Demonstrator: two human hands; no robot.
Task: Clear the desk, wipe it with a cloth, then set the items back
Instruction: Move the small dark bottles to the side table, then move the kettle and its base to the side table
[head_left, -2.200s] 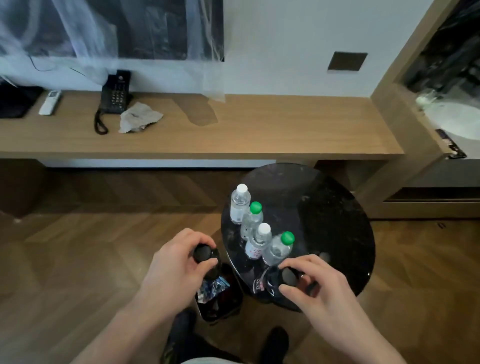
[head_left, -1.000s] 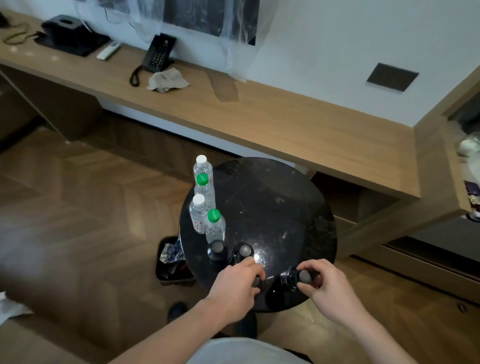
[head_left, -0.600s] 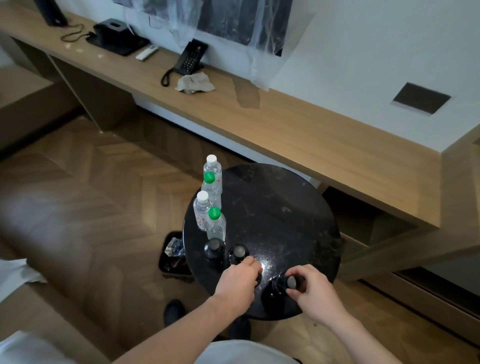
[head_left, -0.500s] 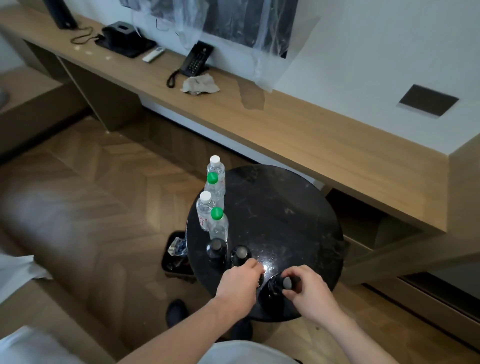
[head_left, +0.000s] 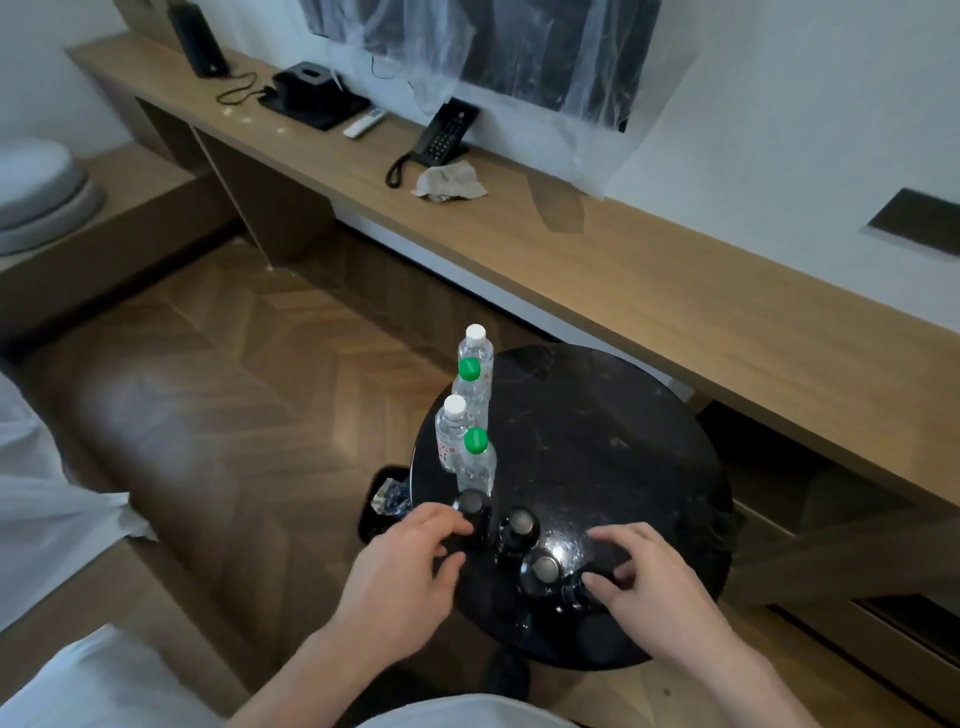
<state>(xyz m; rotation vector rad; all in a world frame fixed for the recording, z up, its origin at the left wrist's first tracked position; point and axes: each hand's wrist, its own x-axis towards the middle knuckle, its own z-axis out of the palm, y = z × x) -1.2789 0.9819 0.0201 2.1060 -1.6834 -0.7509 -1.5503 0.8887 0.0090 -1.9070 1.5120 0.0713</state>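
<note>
Dark bottles (head_left: 519, 527) half hidden on round table (head_left: 623, 441), both hands (left (head_left: 402, 577), right (head_left: 652, 587)) curled, grips unclear.

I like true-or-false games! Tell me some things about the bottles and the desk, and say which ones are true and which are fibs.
1. Four clear water bottles stand on the round black table. True.
2. All the water bottle caps are green. False: two are green and two are white.
3. A crumpled cloth lies on the wooden desk beside the black phone. True.
4. The left hand is holding the cloth. False: it is down at the black table, by a dark bottle; the cloth lies alone on the desk.
5. The right hand is at the near edge of the black table, among the dark bottles. True.
</note>
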